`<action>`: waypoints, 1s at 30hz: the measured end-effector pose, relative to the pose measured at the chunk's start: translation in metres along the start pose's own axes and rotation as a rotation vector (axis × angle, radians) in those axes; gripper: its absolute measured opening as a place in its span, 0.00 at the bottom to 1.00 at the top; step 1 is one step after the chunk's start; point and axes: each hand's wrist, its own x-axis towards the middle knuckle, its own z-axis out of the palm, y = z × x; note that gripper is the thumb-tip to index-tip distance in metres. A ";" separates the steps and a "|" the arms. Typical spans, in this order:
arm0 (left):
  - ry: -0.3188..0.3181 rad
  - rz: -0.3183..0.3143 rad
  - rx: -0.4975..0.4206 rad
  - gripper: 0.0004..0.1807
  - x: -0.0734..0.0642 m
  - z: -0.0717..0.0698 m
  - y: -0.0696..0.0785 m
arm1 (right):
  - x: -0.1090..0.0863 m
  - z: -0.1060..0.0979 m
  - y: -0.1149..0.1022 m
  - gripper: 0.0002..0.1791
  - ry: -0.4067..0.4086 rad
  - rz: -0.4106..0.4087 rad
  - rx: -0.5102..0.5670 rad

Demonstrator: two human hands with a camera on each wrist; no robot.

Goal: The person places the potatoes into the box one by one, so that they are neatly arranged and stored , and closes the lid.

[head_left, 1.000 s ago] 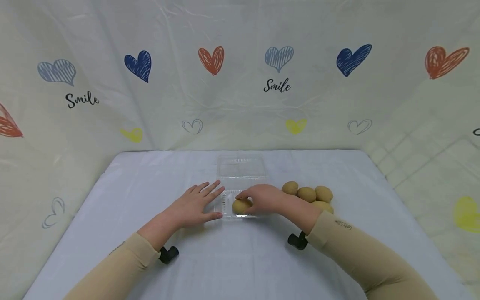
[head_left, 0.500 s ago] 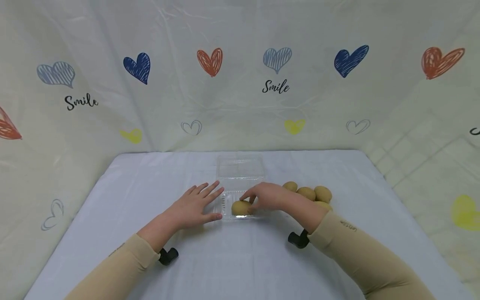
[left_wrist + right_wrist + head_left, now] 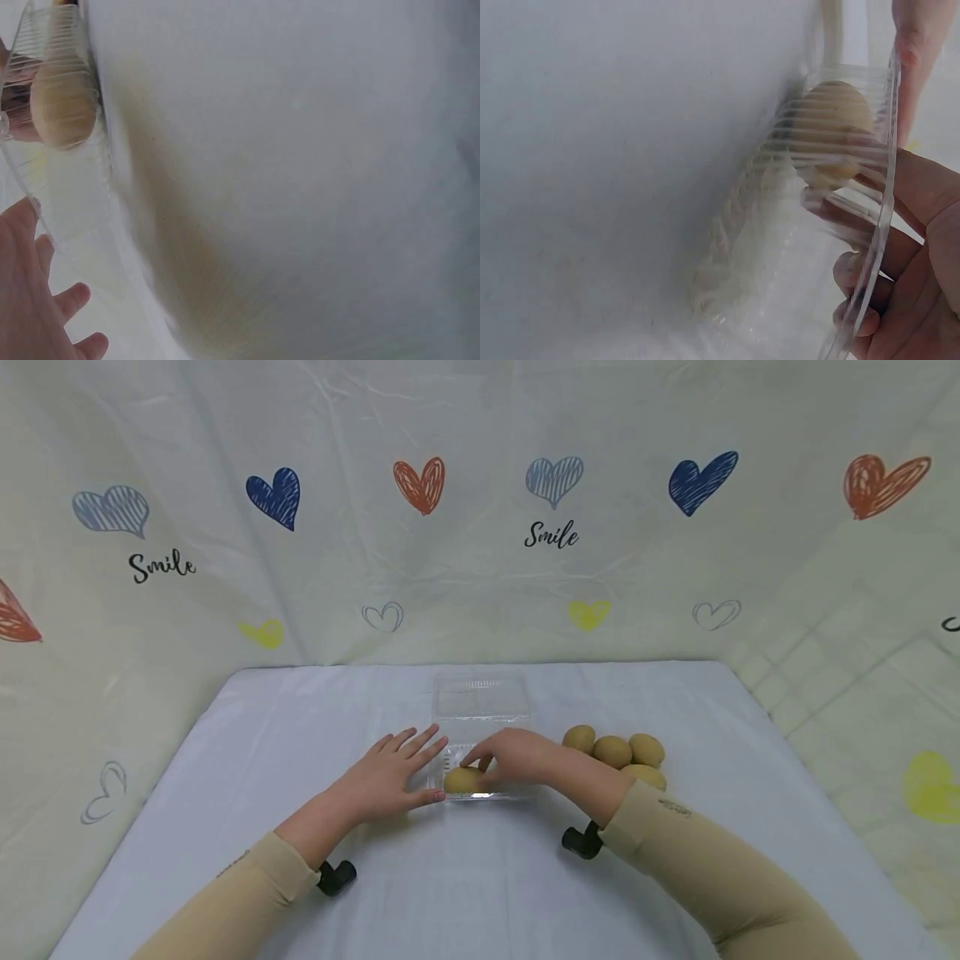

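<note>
A clear plastic clamshell box [image 3: 480,798] lies opened on the table, its lid [image 3: 482,700] folded back to the far side. Inside the near half, at its left end, is a tan potato [image 3: 459,780]. My right hand [image 3: 517,757] reaches in from the right and holds that potato between thumb and fingers. Through the clear wall in the right wrist view, the potato [image 3: 832,127] shows with fingertips against it. My left hand [image 3: 384,777] is spread, fingers straight, with its fingertips at the box's left edge. The left wrist view shows those fingers [image 3: 71,300] beside the box wall.
Several more potatoes [image 3: 612,752] lie in a group on the white cloth [image 3: 450,885], right of the box and partly behind my right forearm. A hanging sheet [image 3: 480,577] printed with hearts stands behind the table.
My right hand has slid the potato left inside the box, to the left end. Over the same time my left hand has stayed in place at the box edge.
</note>
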 end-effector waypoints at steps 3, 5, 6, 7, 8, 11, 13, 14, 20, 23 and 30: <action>0.001 0.001 0.008 0.49 0.000 0.001 0.000 | 0.001 0.001 -0.005 0.21 0.002 -0.015 -0.010; 0.005 0.002 0.009 0.49 0.000 0.000 0.001 | 0.002 0.001 -0.005 0.22 0.000 -0.022 -0.006; 0.004 0.001 0.009 0.49 0.000 0.000 0.001 | 0.002 0.001 -0.005 0.22 0.000 -0.023 -0.006; 0.004 0.001 0.008 0.49 0.000 0.000 0.001 | 0.002 0.001 -0.005 0.22 0.001 -0.023 -0.005; 0.006 0.001 0.006 0.49 0.000 0.000 0.002 | 0.001 0.001 -0.004 0.22 0.002 -0.023 -0.007; 0.000 -0.002 0.003 0.49 -0.001 -0.001 0.002 | 0.000 0.001 -0.002 0.22 0.011 -0.023 -0.017; -0.003 -0.002 -0.004 0.49 -0.001 -0.002 0.003 | -0.001 0.000 -0.002 0.23 0.020 -0.025 -0.022; -0.005 -0.002 -0.004 0.49 -0.002 -0.002 0.003 | -0.002 -0.001 -0.002 0.23 0.025 -0.025 -0.025; -0.005 -0.003 -0.007 0.48 -0.003 -0.003 0.002 | -0.009 -0.010 -0.002 0.24 0.049 -0.030 0.018; -0.005 -0.008 -0.008 0.48 -0.003 -0.005 0.002 | -0.012 -0.015 0.001 0.24 0.068 -0.035 0.033; -0.008 0.000 -0.024 0.48 -0.002 -0.003 0.001 | -0.021 -0.023 0.013 0.25 0.107 -0.016 0.046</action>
